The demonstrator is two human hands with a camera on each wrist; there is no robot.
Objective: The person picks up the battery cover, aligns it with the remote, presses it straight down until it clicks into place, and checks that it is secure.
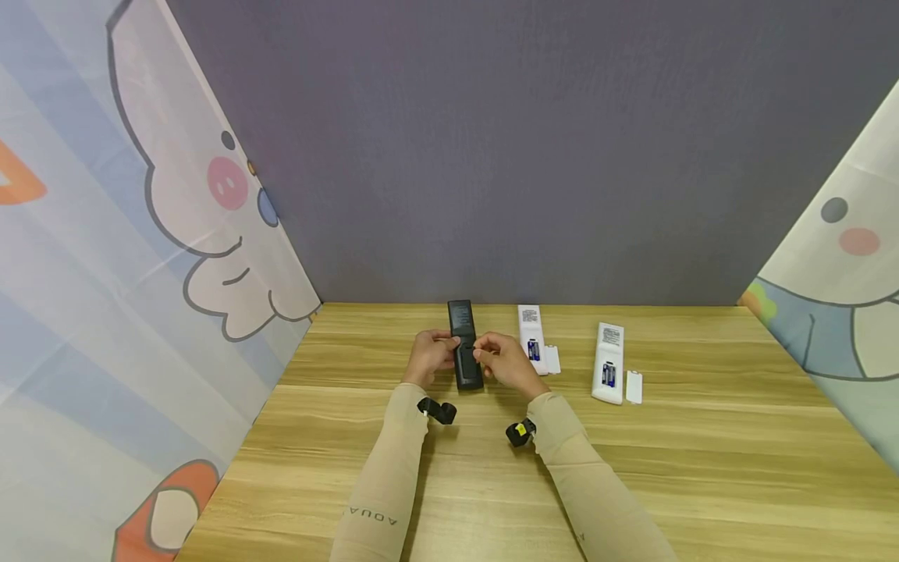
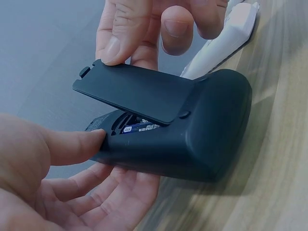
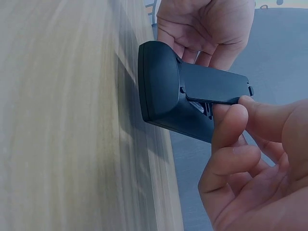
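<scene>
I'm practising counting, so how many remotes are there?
3. The black remote is in the left hand, the middle white remote lies near the right hand, and the far-right white remote lies farther right on the table. None looks hidden.

We see a black remote [image 1: 464,340]; white remotes [image 1: 609,350] at its three o'clock, their batteries [image 1: 609,375] blue; a yellow-brown, wood-grained table [image 1: 702,468]; beige sleeves [image 1: 379,492]; at nine o'clock, a cartoon-patterned curtain [image 1: 77,351].
</scene>
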